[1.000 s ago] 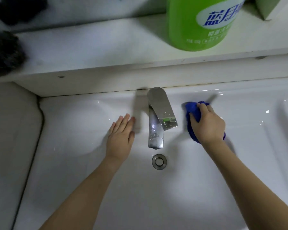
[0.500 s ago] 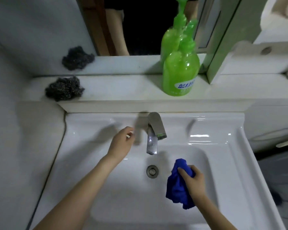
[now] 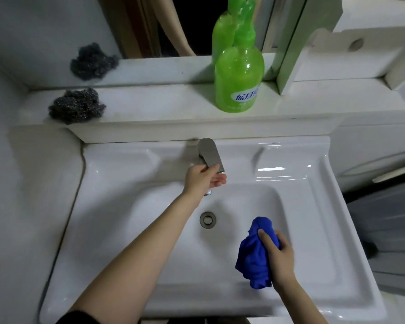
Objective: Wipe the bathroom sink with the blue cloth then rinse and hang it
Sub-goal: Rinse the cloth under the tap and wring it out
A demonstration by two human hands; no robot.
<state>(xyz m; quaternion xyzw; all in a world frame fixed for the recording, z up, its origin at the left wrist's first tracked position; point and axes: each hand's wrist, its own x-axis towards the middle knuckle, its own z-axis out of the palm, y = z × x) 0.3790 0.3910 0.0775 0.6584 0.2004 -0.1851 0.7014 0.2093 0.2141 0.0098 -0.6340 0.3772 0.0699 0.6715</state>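
Bathroom fixture under inspection: a white glazed ceramic sink (image 3: 318,183) set below a white ledge (image 3: 164,108) and a mirror. At the back of the basin, the left hand (image 3: 202,180) is on the flat grey metal faucet lever (image 3: 209,152); its grip is closed round the lever's front end, fingers curled beneath. Over the right front part of the basin, the right hand (image 3: 279,259) has its grip closed on the bunched blue cloth (image 3: 253,258). Whether the cloth touches the basin cannot be told. A round metal drain ring (image 3: 207,220) lies between the two hands. On the ledge stand a green plastic pump bottle (image 3: 239,83) and a dark steel-wool scourer (image 3: 76,105), well apart.
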